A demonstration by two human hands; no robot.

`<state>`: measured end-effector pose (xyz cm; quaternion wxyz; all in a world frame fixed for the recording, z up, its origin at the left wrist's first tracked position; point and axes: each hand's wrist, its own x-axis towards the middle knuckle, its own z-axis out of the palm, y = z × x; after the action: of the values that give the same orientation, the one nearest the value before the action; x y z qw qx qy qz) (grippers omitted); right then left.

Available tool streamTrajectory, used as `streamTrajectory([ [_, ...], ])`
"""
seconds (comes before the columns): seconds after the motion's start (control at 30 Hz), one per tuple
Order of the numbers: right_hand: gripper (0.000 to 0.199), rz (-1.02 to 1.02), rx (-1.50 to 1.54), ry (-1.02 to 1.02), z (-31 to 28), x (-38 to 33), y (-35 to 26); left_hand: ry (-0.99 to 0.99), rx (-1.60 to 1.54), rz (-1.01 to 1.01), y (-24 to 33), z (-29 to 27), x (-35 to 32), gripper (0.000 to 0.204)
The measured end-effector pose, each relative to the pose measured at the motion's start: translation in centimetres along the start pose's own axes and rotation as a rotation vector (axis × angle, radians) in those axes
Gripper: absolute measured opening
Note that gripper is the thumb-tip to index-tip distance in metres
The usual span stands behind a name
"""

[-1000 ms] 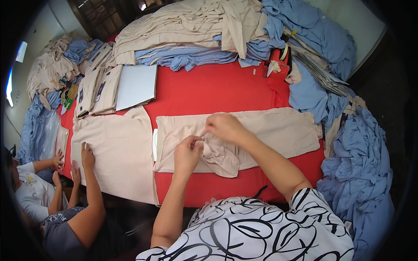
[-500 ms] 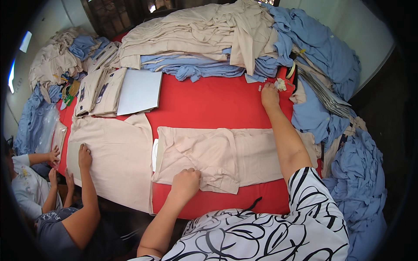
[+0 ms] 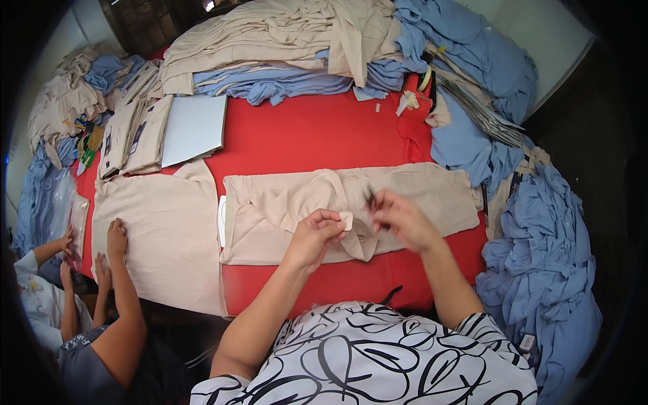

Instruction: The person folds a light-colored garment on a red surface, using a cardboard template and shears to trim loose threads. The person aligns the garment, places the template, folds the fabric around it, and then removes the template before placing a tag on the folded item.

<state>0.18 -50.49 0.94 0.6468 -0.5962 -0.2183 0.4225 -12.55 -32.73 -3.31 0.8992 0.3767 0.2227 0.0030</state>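
Beige garment, red table, seemingly.

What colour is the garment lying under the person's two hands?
Beige, a pale tan garment on the red table; seen in the head view.

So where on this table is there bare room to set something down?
The widest bare red cloth lies between the far garment piles and the beige garment under the hands. A thin strip runs along the near edge. The left side is crowded with a spread beige garment, folded packs and a white board; blue heaps fill the right.
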Motion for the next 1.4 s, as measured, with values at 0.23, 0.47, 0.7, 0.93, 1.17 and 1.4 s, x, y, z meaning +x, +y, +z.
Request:
streamTrajectory([
  [0.23, 0.026, 0.252, 0.497, 0.095, 5.7, -6.1, 4.1, 0.006, 0.084, 0.114, -2.2, 1.5, -0.1, 0.029],
  [0.47, 0.035, 0.241, 0.589, 0.174, 7.2, -6.4, 5.9, 0.061, 0.118, 0.168, -2.8, 2.4, -1.3, 0.034],
  [0.7, 0.037, 0.284, 0.48, 0.177, 7.1, -6.8, 5.5, 0.036, 0.207, 0.223, -3.2, 2.2, -1.7, 0.032],
  [0.93, 0.036, 0.282, 0.467, 0.208, 7.3, -6.7, 5.4, 0.056, 0.382, 0.309, -3.5, 2.2, -2.1, 0.032],
  [1.17, 0.035, 0.293, 0.494, 0.231, 7.3, -6.5, 5.7, 0.062, 0.328, 0.216, -3.0, 2.2, -2.3, 0.032],
  [1.4, 0.032, 0.299, 0.467, 0.215, 6.8, -6.3, 6.0, 0.029, 0.506, 0.246, -2.5, 1.9, -1.6, 0.03],
])
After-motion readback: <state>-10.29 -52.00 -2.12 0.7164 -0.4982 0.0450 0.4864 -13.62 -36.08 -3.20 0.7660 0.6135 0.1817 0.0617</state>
